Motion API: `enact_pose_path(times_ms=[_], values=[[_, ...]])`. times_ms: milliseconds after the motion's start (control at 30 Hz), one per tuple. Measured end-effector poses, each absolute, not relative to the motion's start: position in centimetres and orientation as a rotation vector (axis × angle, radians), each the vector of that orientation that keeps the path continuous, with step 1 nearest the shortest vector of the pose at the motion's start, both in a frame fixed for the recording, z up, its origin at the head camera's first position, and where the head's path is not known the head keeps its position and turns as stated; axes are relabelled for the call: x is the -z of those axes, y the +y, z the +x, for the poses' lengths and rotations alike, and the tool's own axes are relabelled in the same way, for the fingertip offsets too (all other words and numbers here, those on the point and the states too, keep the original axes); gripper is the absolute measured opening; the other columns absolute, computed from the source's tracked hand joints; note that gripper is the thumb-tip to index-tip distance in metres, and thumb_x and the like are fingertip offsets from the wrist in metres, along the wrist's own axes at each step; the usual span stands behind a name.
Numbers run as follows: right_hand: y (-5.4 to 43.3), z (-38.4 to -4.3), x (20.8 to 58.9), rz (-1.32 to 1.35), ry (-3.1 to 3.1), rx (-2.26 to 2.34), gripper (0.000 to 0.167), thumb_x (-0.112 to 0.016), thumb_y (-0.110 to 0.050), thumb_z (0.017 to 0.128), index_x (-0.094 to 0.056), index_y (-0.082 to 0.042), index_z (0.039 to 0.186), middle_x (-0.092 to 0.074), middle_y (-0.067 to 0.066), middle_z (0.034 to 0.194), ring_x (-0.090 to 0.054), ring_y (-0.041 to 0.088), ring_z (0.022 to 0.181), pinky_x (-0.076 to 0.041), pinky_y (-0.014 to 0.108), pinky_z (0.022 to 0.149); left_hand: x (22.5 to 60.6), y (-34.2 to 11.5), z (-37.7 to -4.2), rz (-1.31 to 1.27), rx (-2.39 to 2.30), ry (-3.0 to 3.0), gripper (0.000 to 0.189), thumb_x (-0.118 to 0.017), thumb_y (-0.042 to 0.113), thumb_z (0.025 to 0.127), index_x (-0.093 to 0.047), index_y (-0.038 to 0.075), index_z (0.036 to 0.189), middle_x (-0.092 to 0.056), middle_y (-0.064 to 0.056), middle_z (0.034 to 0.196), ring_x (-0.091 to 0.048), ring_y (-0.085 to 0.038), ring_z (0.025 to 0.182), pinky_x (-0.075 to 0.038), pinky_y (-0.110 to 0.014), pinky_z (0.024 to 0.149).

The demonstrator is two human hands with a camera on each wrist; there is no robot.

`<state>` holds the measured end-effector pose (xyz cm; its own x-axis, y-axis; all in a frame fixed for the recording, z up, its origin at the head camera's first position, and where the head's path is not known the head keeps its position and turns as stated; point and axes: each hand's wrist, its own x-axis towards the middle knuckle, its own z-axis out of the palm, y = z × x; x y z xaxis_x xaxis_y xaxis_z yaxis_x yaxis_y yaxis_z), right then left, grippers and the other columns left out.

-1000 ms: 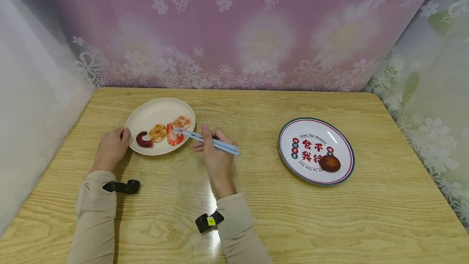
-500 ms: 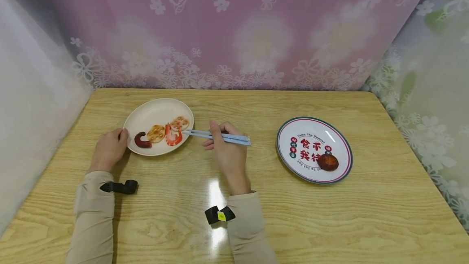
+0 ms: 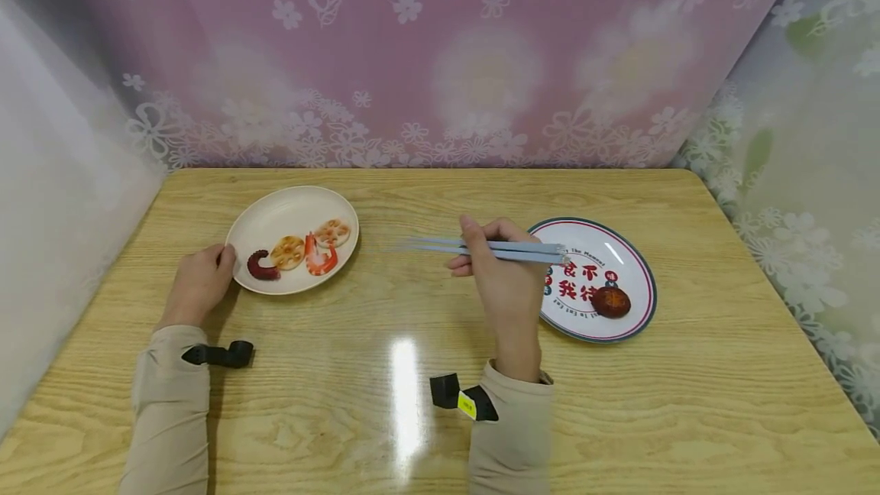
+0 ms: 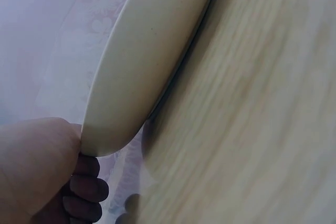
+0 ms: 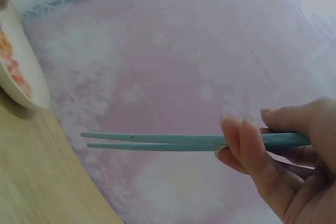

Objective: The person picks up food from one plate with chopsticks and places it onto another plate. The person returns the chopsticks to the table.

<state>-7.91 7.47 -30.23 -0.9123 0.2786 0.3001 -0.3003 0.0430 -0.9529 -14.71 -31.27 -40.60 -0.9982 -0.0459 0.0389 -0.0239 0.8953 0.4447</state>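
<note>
My left hand point(image 3: 199, 281) pinches the left rim of a cream oval plate point(image 3: 275, 212), its thumb at the edge and the fingers curled below in the left wrist view. On this plate lie a dark red octopus tentacle point(image 3: 261, 269), two lotus root slices point(image 3: 287, 253) and an orange-white shrimp point(image 3: 321, 260). Between the two plates my right hand point(image 3: 509, 289) holds a pair of pale blue chopsticks point(image 3: 525, 252), tips pointing left. The right wrist view shows the tips slightly apart, with nothing between them. A brown mushroom cap point(image 3: 611, 302) sits on the white round plate point(image 3: 635, 273).
The wooden table point(image 3: 330, 403) has a pink flowered curtain point(image 3: 440, 59) behind it and pale curtains at both sides. The right hand and chopsticks overlap the left part of the white plate in the head view. Black wrist cameras point(image 3: 237, 354) are strapped to both sleeves.
My right hand has moved right with the chopsticks, whose tips have left the shrimp and the cream plate. The shrimp stays on the plate. The left hand keeps its hold on the rim.
</note>
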Motion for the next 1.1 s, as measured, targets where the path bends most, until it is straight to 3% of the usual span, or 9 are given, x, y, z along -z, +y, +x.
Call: enact_pose_path(times_ms=[133,367,533,1100], values=[[9.9,-7.2,29.6,-0.120,-1.863,-1.864,0.030,-0.072,-0.015,0.087,-0.061,0.010,0.076,-0.063,0.024,0.069,-0.065,0.019,0.050,-0.053,0.032,0.048,40.6,-31.3,-14.7,0.041,0.700,-3.008,0.040,-0.029,0.025,0.104,-0.046,0.005,0.074,-0.048,-0.014,0.070,-0.047,-0.033,0.072,-0.035,-0.037,0.060],[13.3,-5.5,28.4,-0.427,-1.825,-1.785,0.029,-0.075,-0.018,0.085,-0.061,0.005,0.075,-0.067,0.008,0.063,-0.065,0.016,0.047,-0.052,0.028,0.047,40.7,-31.4,-14.7,0.041,0.704,-3.006,0.040,-0.029,0.024,0.104,-0.046,0.004,0.074,-0.047,-0.014,0.069,-0.046,-0.032,0.069,-0.034,-0.036,0.058],[15.5,-3.9,27.4,-0.605,-1.726,-1.773,0.026,-0.076,-0.017,0.083,-0.061,0.003,0.075,-0.068,0.006,0.064,-0.063,0.016,0.044,-0.049,0.025,0.043,40.7,-31.3,-14.5,0.050,0.713,-3.017,0.040,-0.028,0.025,0.104,-0.047,0.003,0.077,-0.048,-0.016,0.071,-0.047,-0.033,0.071,-0.035,-0.037,0.059],[21.0,-1.3,26.4,-0.813,-1.629,-1.659,0.024,-0.078,-0.020,0.080,-0.063,-0.002,0.074,-0.067,0.001,0.061,-0.060,0.012,0.039,-0.046,0.021,0.040,40.6,-31.3,-14.6,0.041,0.721,-3.011,0.039,-0.028,0.024,0.103,-0.046,0.003,0.075,-0.047,-0.014,0.069,-0.047,-0.031,0.069,-0.034,-0.035,0.058]])
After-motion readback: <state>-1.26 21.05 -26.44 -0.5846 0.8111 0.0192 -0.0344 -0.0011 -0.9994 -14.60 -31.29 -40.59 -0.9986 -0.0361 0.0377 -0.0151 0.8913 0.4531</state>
